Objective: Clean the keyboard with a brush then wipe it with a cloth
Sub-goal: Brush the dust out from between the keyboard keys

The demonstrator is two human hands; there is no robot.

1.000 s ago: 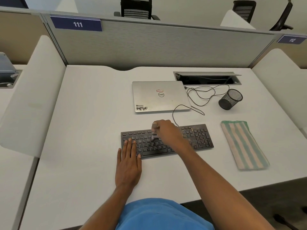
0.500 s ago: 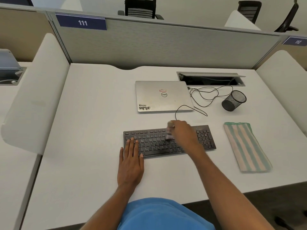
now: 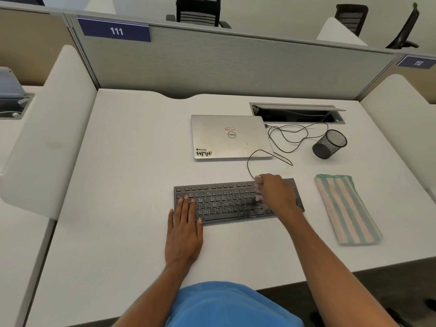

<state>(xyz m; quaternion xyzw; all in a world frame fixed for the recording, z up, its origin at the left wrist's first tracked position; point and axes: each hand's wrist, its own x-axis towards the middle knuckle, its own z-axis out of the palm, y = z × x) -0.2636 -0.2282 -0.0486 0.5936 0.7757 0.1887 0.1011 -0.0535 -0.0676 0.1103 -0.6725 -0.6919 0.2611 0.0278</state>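
brush (image 3: 257, 199) blurred, in right hand (image 3: 276, 194) grip, fingers curled round it, over keyboard (image 3: 221, 202) right half. left hand (image 3: 184, 234) flat, fingers straight on left keys.

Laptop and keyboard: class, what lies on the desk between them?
In the head view, a loop of black cable lies on the desk between laptop and keyboard.

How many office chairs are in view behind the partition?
3. The first chair is at top centre; the second chair upper right; the third chair far right, partly cropped. The partition may hide more.
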